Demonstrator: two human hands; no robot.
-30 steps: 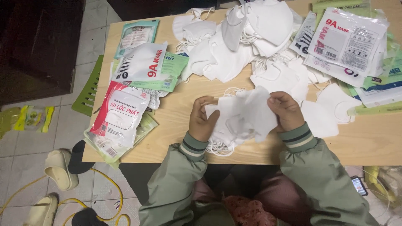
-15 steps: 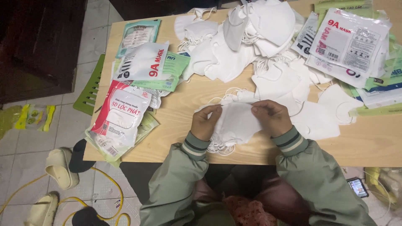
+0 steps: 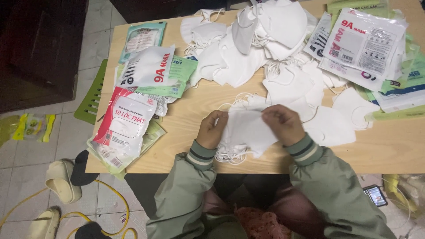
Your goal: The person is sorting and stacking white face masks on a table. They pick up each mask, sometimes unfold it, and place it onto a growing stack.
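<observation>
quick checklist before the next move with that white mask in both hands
1. Left hand grips the white mask at its left edge: ok.
2. Right hand grips the top right edge: ok.
3. Mask lifted free of the loose stack beneath: cannot tell, they overlap.
4. Ear loops untangled: cannot tell, loops bunch behind the mask.
5. Bare wooden table beside the left hand for setting it down: ok.
6. Packaged masks at the table's left overhang the edge: not ok.
</observation>
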